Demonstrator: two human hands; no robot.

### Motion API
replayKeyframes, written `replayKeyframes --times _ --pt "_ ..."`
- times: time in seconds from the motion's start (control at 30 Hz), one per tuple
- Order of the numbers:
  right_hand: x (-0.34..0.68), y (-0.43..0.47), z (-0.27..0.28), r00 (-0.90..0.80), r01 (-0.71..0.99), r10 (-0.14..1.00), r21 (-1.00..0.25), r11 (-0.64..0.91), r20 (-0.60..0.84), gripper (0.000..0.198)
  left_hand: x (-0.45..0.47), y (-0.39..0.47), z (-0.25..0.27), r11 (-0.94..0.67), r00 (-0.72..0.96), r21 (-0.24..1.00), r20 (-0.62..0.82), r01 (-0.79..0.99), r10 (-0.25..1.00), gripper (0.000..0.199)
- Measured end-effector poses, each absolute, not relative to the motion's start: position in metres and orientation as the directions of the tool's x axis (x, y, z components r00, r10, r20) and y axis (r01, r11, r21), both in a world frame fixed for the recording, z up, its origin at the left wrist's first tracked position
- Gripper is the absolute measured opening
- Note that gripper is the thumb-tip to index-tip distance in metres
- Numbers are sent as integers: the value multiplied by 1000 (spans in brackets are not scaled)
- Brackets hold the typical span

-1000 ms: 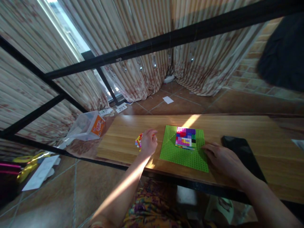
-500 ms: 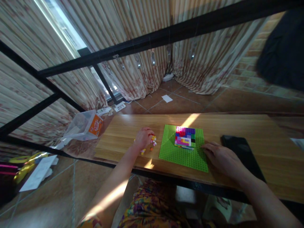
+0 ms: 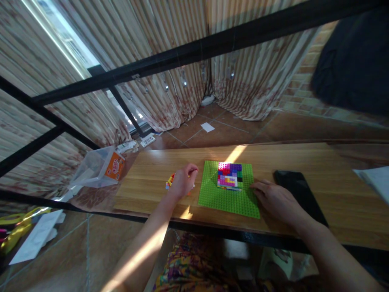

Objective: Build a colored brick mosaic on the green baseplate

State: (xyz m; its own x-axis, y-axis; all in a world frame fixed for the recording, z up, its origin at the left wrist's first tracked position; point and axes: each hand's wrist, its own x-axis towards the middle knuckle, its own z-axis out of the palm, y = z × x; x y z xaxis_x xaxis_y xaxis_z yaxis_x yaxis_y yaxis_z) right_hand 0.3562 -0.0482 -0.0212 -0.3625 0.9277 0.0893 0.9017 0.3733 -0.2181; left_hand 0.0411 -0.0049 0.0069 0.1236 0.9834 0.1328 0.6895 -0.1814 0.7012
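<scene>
Room, head view: striped curtains [image 3: 182, 101] behind a wooden table [image 3: 146, 164].
Left hand [image 3: 182, 181]: nearer the green board [image 3: 212, 198] than a moment ago, fingertips drawn together; perhaps something is picked, but I cannot tell.
Right hand [image 3: 273, 197]: at the board's right edge; cannot tell if gripping.
Bricks: loose bricks [image 3: 169, 180] beside the left hand, built block [image 3: 229, 172] on the board.
Tabletop: phone [image 3: 299, 192] beside the right hand.
</scene>
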Motion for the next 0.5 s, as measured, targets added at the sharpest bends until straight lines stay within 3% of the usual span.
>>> replayKeyframes --times 0.23,0.5 --pt "357 -49 -20 -354 899 931 -240 366 91 32 82 -10 15 -166 170 808 82 565 982 16" --pt "356 -49 -19 -353 904 932 -227 362 82 30 107 -5 24 -141 107 614 93 776 990 15"
